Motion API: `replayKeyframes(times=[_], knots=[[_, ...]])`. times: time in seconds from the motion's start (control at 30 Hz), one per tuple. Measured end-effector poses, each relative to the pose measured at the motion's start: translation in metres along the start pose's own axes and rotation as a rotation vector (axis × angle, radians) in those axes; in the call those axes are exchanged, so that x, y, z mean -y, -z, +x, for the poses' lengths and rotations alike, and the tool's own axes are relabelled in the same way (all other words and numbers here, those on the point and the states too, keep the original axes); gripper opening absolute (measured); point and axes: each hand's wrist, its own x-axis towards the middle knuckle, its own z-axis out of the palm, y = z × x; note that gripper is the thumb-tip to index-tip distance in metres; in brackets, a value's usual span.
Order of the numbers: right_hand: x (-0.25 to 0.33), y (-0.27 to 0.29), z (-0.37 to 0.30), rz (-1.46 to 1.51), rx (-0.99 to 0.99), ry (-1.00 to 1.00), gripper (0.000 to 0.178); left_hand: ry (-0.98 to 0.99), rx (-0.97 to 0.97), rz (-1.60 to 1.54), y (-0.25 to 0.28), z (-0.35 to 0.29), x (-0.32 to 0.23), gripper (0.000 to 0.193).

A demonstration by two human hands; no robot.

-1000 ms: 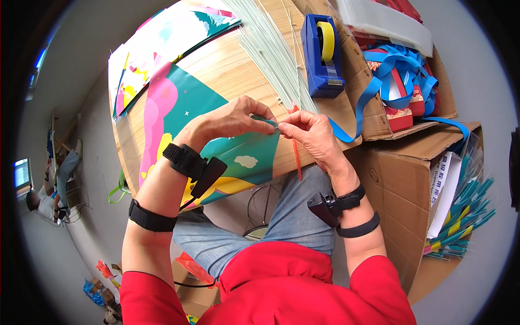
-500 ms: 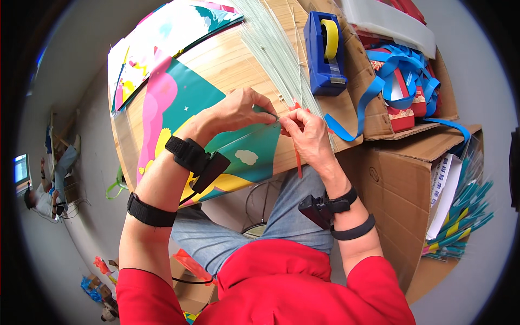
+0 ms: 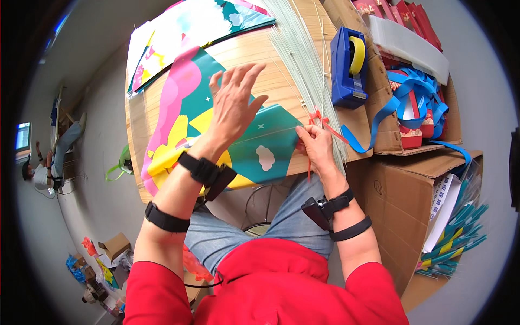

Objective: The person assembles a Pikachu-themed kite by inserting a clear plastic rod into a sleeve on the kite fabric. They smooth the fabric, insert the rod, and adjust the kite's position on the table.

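Note:
A teal, pink and yellow printed sheet (image 3: pixel 246 167) lies over the table's near edge. Across its teal part runs a thin pale stick (image 3: pixel 265 135). My right hand (image 3: pixel 318 149) pinches the sheet's right corner at the stick's end, thumb against fingers. Red plastic strips (image 3: pixel 318 118) lie beyond that hand, and one hangs below it. My left hand (image 3: pixel 235 105) is raised over the sheet with its fingers spread, holding nothing. A bundle of pale thin sticks (image 3: pixel 299 59) stretches away beyond my right hand.
More printed sheets (image 3: pixel 179 38) lie at the far left of the wooden table (image 3: pixel 244 58). To the right are a blue tape dispenser (image 3: pixel 342 76), an open carton (image 3: pixel 379 108) with blue ribbon (image 3: pixel 403 100), and another cardboard box (image 3: pixel 401 187) with rolled sheets. Someone (image 3: pixel 43 173) is at far left.
My left hand has let go near the right corner and moved up and left, its fingers now spread. My right hand keeps its pinch there. The whole view has shifted slightly.

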Motion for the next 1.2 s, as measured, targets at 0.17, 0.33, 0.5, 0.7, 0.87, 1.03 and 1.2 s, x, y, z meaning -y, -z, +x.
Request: replayKeyframes(times=[0.17, 0.33, 0.5, 0.7, 0.87, 1.03, 1.2], knots=[[-0.008, -0.009, -0.014, 0.149, 0.052, -0.087, 0.016, 0.390, -0.038, -0.011, 0.037, -0.129, 0.018, 0.067], [-0.025, -0.006, -0.007, 0.109, 0.063, 0.023, 0.015, 0.750, -0.083, 0.100, 0.057, -0.270, 0.046, 0.071], [-0.015, -0.009, -0.018, 0.146, 0.019, 0.009, 0.013, 1.155, -0.406, -0.078, 0.049, -0.348, 0.064, 0.087], [0.000, -0.008, -0.059, 0.314, 0.108, -0.148, 0.016, 1.627, -0.522, -1.135, 0.037, -0.351, 0.012, 0.106], [0.029, 0.009, -0.122, 0.400, 0.340, -0.298, 0.023, 1.549, 0.058, -1.680, 0.046, -0.327, -0.032, 0.104], [0.060, -0.022, -0.187, 0.245, 0.535, -0.271, 0.031, 1.266, 0.149, -1.793, 0.073, -0.298, -0.066, 0.078], [0.042, -0.028, -0.224, 0.016, 0.852, -0.211, 0.036, 1.289, -0.404, -1.601, 0.103, -0.264, -0.061, 0.055]])
